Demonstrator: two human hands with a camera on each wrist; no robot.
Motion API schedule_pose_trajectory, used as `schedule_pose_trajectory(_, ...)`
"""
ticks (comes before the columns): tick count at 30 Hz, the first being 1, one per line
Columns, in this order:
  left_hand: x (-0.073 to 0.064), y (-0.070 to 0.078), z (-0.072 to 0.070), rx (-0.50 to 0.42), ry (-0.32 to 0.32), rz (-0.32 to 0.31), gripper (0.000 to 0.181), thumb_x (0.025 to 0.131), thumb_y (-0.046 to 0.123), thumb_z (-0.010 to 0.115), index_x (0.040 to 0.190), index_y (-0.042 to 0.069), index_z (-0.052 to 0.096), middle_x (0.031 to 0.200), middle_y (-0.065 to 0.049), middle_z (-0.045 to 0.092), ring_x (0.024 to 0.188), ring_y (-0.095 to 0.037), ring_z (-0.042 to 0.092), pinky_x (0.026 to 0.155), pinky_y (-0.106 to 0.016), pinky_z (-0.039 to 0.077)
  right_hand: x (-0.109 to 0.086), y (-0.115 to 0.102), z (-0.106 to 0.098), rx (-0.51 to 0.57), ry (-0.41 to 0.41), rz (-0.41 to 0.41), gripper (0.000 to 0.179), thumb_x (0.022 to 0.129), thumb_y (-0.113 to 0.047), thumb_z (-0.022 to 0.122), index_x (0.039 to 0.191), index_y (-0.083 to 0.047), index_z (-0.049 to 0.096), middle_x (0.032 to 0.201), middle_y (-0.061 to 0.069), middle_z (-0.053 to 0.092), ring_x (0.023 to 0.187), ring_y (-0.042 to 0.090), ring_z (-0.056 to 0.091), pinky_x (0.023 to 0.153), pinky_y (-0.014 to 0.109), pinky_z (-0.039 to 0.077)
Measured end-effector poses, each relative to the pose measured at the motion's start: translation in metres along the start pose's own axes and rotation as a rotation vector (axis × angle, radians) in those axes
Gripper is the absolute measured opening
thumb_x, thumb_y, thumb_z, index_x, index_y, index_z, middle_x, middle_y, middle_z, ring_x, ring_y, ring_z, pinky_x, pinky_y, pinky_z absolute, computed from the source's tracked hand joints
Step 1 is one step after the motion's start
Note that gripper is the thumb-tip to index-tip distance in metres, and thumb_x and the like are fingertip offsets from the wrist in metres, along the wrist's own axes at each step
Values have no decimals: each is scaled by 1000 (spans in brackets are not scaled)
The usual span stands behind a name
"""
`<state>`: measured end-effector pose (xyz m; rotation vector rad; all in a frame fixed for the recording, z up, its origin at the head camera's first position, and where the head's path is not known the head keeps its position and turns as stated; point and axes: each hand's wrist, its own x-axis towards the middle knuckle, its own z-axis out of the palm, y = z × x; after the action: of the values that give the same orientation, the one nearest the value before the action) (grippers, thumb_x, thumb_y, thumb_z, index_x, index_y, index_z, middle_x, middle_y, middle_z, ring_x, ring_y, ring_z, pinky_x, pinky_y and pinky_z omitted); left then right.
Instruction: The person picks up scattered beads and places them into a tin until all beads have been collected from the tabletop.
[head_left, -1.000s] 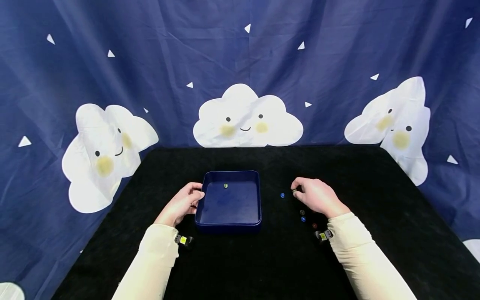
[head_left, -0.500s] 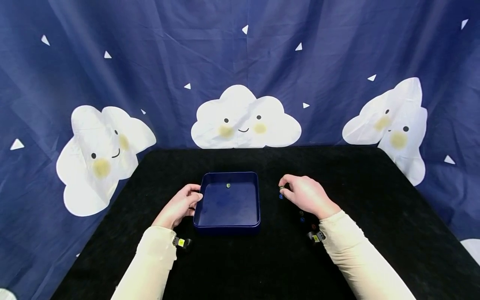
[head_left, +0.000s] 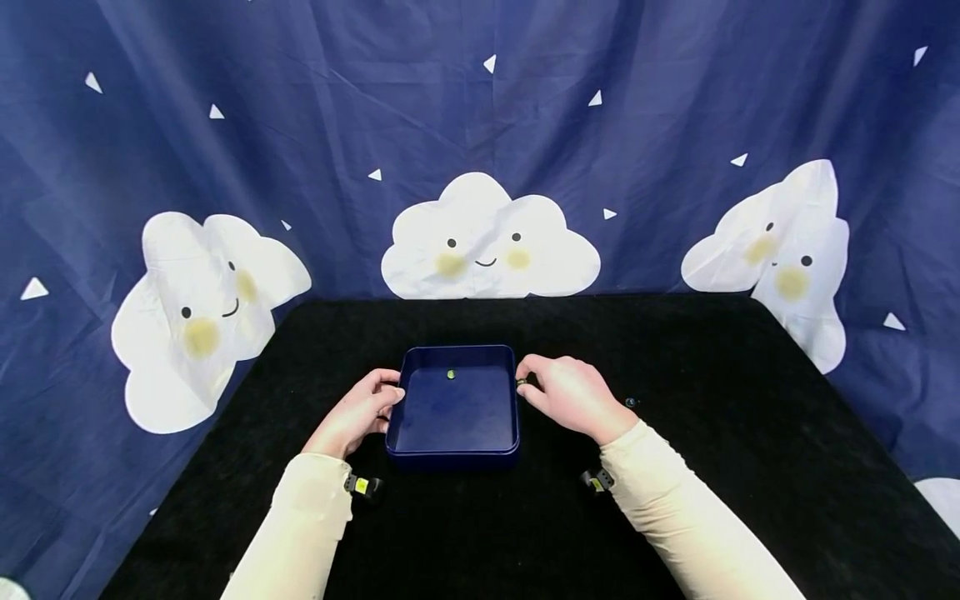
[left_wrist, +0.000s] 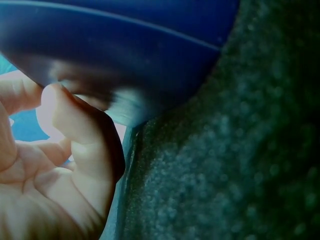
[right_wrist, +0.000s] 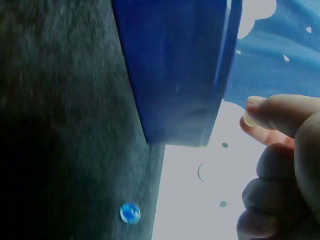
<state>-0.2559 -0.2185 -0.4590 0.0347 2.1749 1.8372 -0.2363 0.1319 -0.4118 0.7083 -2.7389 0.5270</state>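
Note:
My left hand (head_left: 356,414) touches the left outer side of a square navy blue box (head_left: 517,417), its thumb and fingertips right at the wall. Inside lies a small green marble (head_left: 451,374), towards the back. Between thumb and index finger my right hand (head_left: 573,396) pinches a yellowish-green marble (right_wrist: 248,120), just outside the box's right wall. The other fingers of that hand are curled in. On the black cloth below sits a blue glass marble (right_wrist: 130,213), seen in the right wrist view. Other marbles seen earlier are hidden by the right hand and sleeve.
Another small bluish marble (head_left: 631,402) shows beyond the right wrist. Black cloth (head_left: 480,533) covers the table. Behind it hangs a navy curtain (head_left: 330,125) printed with white clouds.
My right hand has moved left with the pinched marble, from among the loose marbles to the box's right edge. The green marble in the box has shifted slightly. My left hand stays in place.

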Motion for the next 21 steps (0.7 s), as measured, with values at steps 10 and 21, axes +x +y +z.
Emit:
schedule_pose_trajectory(10,-1,-2,-1,22,7,-4,42,99,12,57,137,2,44,105,-14,60,69,-15,55,55,-27,49,6,-19,12,-25,-6,-53,13,92,-34,72,102,-29,67,61,-17,47,58,7,53,52,30,44)
schedule_pose_trajectory(21,-2,0,-1,29,-1,10,41,100,12,56,138,2,43,107,-16,59,69,-16,57,55,-28,50,8,-22,8,4,-30,-35,15,92,-35,71,105,-28,68,59,-16,46,57,7,50,53,30,44)
